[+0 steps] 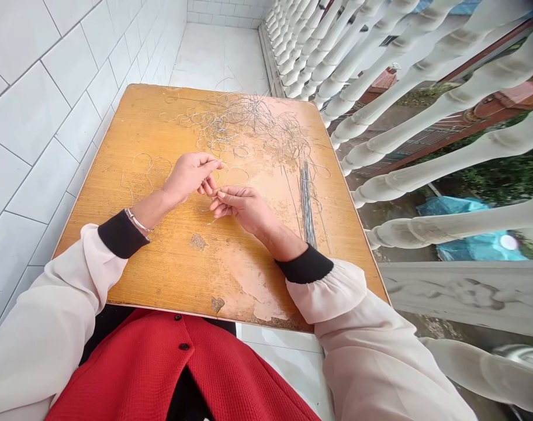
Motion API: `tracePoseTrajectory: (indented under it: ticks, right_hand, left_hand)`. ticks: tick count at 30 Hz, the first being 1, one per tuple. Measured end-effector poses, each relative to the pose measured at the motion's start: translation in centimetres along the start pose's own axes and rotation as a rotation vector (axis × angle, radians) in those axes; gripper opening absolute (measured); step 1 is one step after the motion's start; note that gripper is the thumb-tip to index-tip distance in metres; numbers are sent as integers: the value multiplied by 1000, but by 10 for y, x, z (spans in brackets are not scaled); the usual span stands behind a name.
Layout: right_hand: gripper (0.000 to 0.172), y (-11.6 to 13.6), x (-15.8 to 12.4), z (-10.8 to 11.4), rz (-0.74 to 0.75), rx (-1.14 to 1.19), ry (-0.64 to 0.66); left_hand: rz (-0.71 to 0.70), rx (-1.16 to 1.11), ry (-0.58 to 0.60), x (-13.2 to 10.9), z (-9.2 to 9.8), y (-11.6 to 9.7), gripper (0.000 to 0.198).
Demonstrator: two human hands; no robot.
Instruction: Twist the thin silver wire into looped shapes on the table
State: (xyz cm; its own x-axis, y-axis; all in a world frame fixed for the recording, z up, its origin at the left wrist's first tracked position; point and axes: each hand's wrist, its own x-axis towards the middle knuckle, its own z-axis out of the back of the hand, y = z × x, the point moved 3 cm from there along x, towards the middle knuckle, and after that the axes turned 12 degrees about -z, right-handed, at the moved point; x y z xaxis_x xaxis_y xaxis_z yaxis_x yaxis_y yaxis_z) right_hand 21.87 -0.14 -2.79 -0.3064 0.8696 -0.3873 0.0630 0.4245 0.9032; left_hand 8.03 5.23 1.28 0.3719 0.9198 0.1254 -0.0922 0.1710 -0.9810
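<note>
My left hand (pixel 191 176) is closed in a pinch on a thin wire (pixel 239 169), over the middle of the table. Close beside it, my right hand (pixel 244 209) also pinches the wire, thumb against the fingers. Part of the wire curves up in a loop behind the hands, and a short end pokes out below the right fingertips. The fingers hide the stretch between them. To the right of my right hand lies a bundle of straight grey wires (pixel 307 202).
A tangled heap of curled wires (pixel 244 120) covers the far part of the worn wooden table (pixel 117 275). A few loose bent wires (pixel 149 166) lie left of the hands. A tiled wall (pixel 69 82) runs along the left, a white balustrade (pixel 407 146) along the right.
</note>
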Motion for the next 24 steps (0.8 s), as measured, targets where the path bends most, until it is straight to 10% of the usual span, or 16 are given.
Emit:
tracePoseTrajectory:
  ticks: [7,15,24]
  right_hand:
    - [23,7,0,15,78,7,-128]
    - [27,14,-3,27,117,-16,-282]
    - [38,16,1,27,185,-129,-242]
  left_hand:
    - [-4,-16,-56,0,4,-1,34]
    - [-64,233,397,-9,-14,12,4]
    - [-356,279,475,-18,-26,13,18]
